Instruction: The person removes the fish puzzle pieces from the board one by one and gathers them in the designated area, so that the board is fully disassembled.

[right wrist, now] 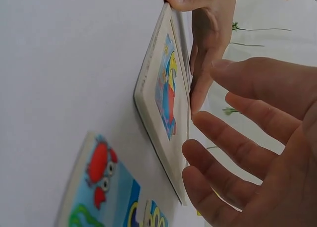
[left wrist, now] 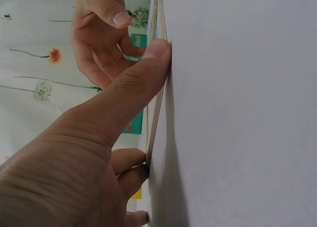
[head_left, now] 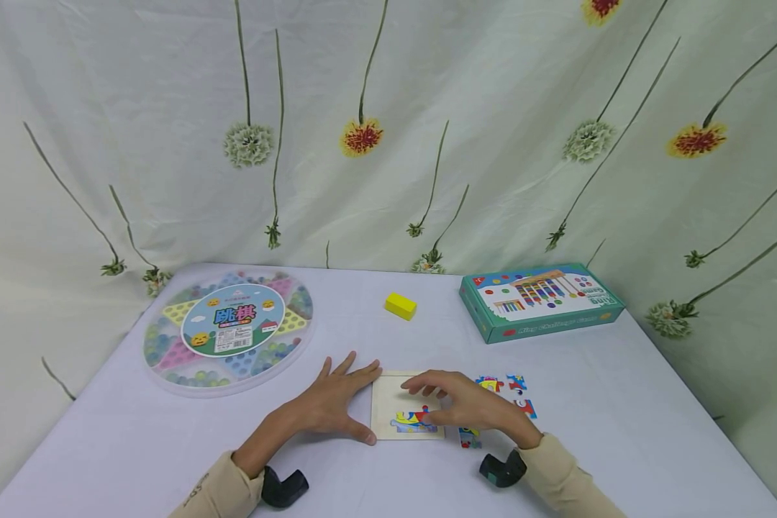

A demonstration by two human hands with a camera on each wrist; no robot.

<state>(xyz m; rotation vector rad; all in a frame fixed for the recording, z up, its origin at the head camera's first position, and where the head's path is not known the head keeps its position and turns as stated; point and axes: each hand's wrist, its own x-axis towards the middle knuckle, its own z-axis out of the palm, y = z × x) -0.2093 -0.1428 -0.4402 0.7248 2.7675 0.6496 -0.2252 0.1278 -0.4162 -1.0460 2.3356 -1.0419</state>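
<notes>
A pale wooden puzzle board [head_left: 385,405] lies on the table with a few joined, colourful puzzle pieces [head_left: 414,420] in its lower part. My left hand [head_left: 329,397] spreads along the board's left side, thumb at the near corner and a fingertip by the far one. In the left wrist view, the thumb [left wrist: 156,51] presses against the board's edge. Over the right part of the board hovers my right hand [head_left: 469,403], fingers loosely bent, with nothing between them in the right wrist view. A loose piece with a red crab [right wrist: 101,170] lies beside the board.
More loose puzzle pieces [head_left: 516,382] lie right of the board, partly behind the right hand. Beyond it sits a yellow block [head_left: 401,306]. A round Chinese checkers set [head_left: 233,324] is at left, a green game box [head_left: 544,302] at back right, before a flowered curtain [head_left: 388,194].
</notes>
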